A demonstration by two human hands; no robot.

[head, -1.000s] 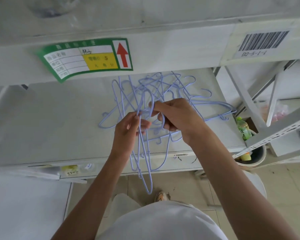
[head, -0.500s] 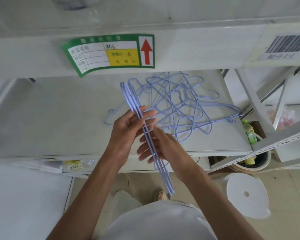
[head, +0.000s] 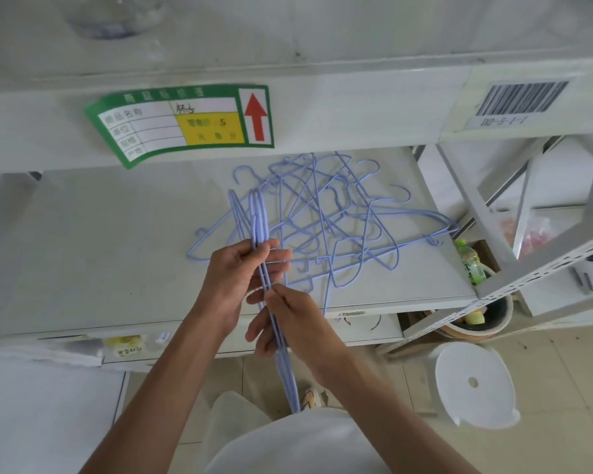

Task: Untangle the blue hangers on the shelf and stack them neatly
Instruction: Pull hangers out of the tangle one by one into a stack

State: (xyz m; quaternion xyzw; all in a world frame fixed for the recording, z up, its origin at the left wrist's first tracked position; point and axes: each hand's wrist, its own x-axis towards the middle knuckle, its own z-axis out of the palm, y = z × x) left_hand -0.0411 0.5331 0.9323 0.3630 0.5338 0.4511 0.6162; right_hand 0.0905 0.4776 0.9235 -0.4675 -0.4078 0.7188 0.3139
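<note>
A person's left hand (head: 235, 282) grips a thin bundle of blue hangers (head: 258, 230) edge-on, its fingers (head: 277, 258) curled around the wires. The right hand (head: 290, 325) closes on the same bundle just below. Behind both, a tangled pile (head: 336, 220) lies on the shelf (head: 93, 254).

Compared with a second ago, a small bundle of hangers (head: 258, 234) is now separated from the tangled pile (head: 339, 227) and gathered flat and edge-on, its length running from 12 o'clock down toward 6 o'clock. The bundle is now gripped higher by the left hand (head: 240, 278), while the right hand (head: 288, 323) is moved down to 5 o'clock of it, fingers closed on the wires.
</note>
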